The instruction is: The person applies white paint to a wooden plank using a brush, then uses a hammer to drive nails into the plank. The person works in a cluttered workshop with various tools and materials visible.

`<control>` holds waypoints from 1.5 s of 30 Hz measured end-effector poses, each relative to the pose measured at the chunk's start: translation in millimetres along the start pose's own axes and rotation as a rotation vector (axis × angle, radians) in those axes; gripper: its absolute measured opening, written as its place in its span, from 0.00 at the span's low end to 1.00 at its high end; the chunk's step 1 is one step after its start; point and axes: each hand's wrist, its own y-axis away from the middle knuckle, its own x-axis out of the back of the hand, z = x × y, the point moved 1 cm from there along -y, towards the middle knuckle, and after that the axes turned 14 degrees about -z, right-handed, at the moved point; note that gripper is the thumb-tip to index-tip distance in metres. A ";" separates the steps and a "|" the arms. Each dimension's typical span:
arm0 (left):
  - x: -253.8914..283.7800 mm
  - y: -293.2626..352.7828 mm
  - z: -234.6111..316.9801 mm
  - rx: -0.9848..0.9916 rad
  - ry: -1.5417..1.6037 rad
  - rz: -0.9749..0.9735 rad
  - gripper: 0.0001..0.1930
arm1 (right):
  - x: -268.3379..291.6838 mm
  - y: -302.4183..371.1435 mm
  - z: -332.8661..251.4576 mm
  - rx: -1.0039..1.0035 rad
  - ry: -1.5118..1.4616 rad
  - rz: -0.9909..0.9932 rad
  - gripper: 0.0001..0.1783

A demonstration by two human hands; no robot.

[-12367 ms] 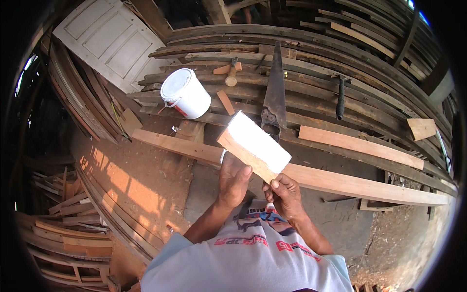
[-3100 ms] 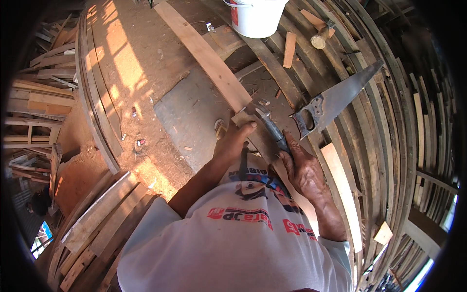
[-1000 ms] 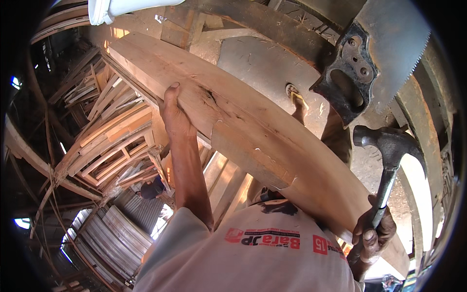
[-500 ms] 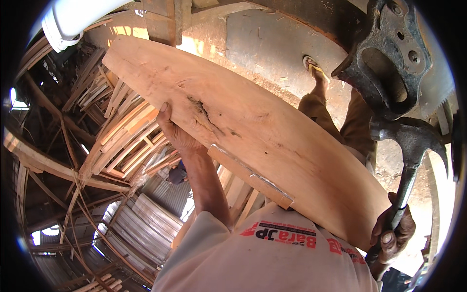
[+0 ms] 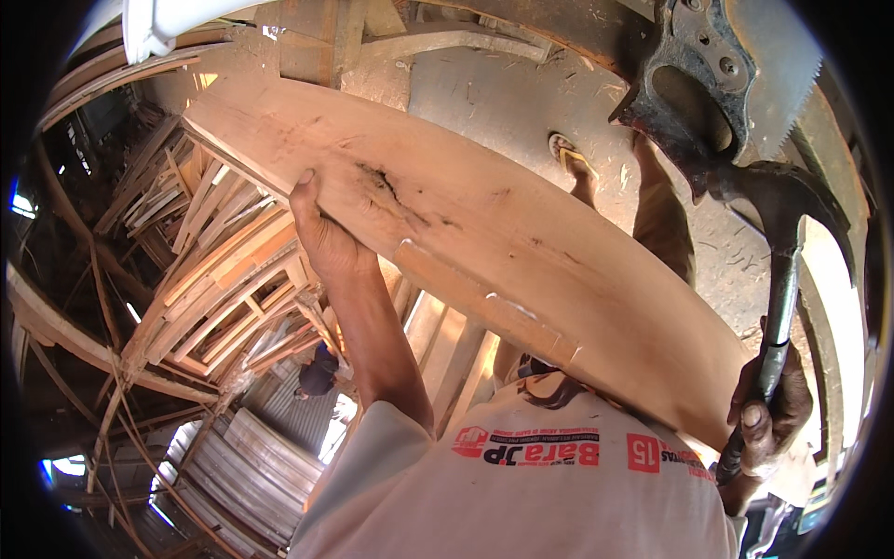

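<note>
A long, wide wooden board (image 5: 521, 224) with curved edges slants across the view from upper left to lower right. It has a dark crack and knots near its middle. My left hand (image 5: 326, 233) grips its near edge, thumb on the upper face, fingers hidden beneath. My right hand (image 5: 768, 419) is closed round the dark handle of a claw hammer (image 5: 787, 233), beside the board's right end. Above the hammer head is a handsaw (image 5: 698, 84) with a black handle and toothed blade. It overlaps the hammer head; I cannot tell what supports it.
Stacked timber strips and frames (image 5: 233, 279) lie on the left. A person in a dark cap (image 5: 319, 373) is beyond my left arm. A sandalled foot (image 5: 573, 154) stands on the floor past the board. A white pipe-like object (image 5: 158, 33) crosses the upper left.
The handsaw and hammer head have shifted left in view. The right hand sits slightly farther right and the board's left end slightly farther left. Both grips are unchanged. The sandalled foot appears farther left.
</note>
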 end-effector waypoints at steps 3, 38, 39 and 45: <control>-9.7 -16.8 3.5 -0.046 -0.060 0.021 0.35 | -5.1 12.5 -5.0 0.176 0.088 0.087 0.52; -17.3 94.3 -85.6 0.131 0.161 -0.745 0.23 | -217.5 24.2 -15.2 0.332 0.769 0.113 0.31; -19.0 89.5 -87.9 0.146 0.177 -0.748 0.22 | -218.0 28.3 -21.2 0.370 0.788 0.113 0.32; -24.6 90.3 -85.2 0.133 0.195 -0.750 0.19 | -216.9 28.4 -14.1 0.538 0.883 0.197 0.31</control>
